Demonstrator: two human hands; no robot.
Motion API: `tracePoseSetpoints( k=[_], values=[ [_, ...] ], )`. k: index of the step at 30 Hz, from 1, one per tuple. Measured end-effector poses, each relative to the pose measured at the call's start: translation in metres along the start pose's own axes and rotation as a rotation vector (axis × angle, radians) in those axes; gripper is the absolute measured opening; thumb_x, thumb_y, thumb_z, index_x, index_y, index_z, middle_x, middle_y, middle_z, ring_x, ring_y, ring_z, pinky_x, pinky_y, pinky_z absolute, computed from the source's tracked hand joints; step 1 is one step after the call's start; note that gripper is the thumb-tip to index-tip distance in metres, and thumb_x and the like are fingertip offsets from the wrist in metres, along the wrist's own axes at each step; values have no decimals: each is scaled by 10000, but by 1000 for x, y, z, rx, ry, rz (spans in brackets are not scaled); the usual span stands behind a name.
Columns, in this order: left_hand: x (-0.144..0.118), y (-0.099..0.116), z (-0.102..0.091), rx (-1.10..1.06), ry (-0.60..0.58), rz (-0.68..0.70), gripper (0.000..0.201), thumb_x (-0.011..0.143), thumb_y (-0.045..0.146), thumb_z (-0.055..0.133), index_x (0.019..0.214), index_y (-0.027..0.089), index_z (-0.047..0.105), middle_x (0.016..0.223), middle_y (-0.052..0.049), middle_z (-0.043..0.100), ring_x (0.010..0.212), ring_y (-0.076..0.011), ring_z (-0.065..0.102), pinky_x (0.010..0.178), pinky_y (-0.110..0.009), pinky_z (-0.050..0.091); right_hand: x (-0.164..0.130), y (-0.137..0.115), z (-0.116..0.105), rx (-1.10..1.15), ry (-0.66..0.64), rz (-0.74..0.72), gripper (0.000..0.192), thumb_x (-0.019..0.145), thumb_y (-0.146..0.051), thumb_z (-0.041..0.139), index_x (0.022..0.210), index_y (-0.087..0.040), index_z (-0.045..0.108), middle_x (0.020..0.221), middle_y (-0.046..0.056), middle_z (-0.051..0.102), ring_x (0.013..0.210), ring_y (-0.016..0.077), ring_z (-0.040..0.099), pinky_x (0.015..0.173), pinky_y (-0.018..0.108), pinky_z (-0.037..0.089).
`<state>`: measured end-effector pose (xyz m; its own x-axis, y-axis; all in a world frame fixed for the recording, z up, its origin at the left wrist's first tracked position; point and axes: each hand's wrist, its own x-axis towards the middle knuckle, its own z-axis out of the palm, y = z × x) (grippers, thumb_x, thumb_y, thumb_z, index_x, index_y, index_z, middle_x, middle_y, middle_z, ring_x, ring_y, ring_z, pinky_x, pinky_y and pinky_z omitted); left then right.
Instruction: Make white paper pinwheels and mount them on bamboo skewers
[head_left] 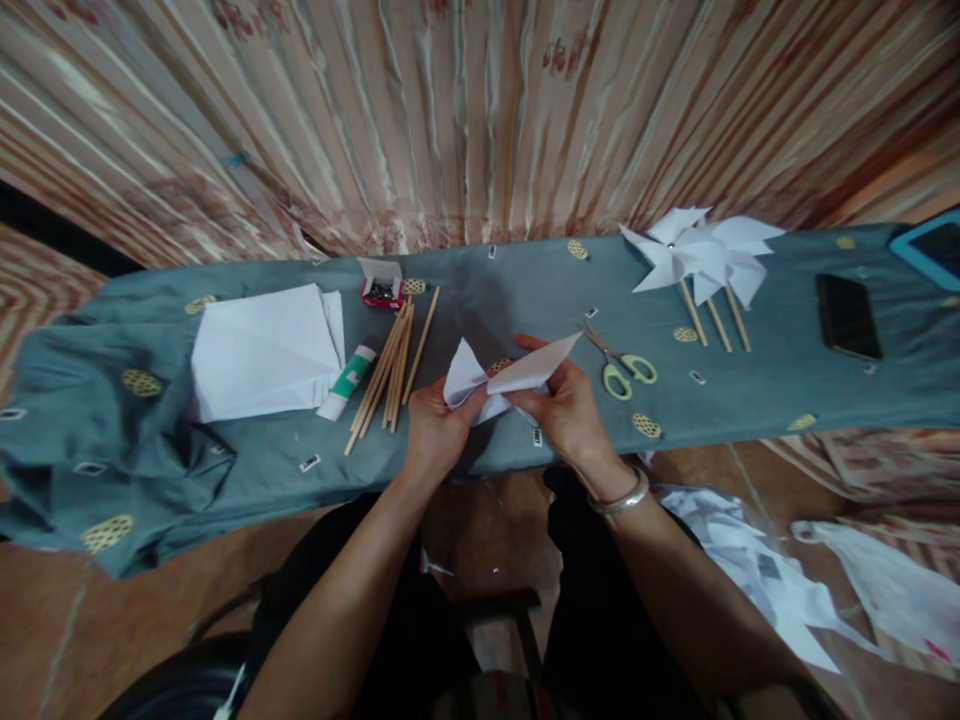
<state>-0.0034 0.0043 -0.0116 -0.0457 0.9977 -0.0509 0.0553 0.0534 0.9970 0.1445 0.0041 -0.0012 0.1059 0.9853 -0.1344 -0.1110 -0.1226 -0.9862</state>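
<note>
Between my hands, just above the front half of the cloth-covered table, is a white paper pinwheel [529, 368] with its blades bent up. My left hand [441, 425] pinches its left side near the middle. On the other side, my right hand [564, 405] grips the paper between thumb and fingers, its index finger partly behind a raised blade. Green-handled scissors [619, 365] lie right of my right hand. To the left of my left hand rest several wooden sticks [390, 370] and a green-and-white glue stick [347, 382].
A stack of white paper [262, 350] lies on the left. Behind the sticks stands an open red box of pins [382, 285]. Several pinwheels on sticks [701, 255] lie back right, near a black phone [848, 316] and a blue-edged device [930, 255]. Paper scraps [757, 560] cover the floor.
</note>
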Motion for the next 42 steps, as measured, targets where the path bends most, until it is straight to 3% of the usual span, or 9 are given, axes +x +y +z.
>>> tracePoseSetpoints(
  k=[15, 42],
  values=[
    [-1, 5, 3, -38, 39, -29, 254, 661, 359, 748, 797, 147, 773, 778, -57, 771, 738, -226, 698, 670, -307, 535, -1, 0, 0, -62, -19, -30, 481, 623, -352, 826, 1055, -221, 661, 884, 10, 734, 752, 178, 653, 721, 329, 545],
    [1, 0, 4, -5, 48, -6, 248, 680, 361, 735, 800, 150, 787, 742, -38, 764, 761, -243, 703, 702, -316, 537, 2, 7, 0, -105, 16, -21, 500, 575, -381, 846, 1003, -188, 675, 838, 38, 733, 773, 209, 680, 740, 355, 557]
  ],
)
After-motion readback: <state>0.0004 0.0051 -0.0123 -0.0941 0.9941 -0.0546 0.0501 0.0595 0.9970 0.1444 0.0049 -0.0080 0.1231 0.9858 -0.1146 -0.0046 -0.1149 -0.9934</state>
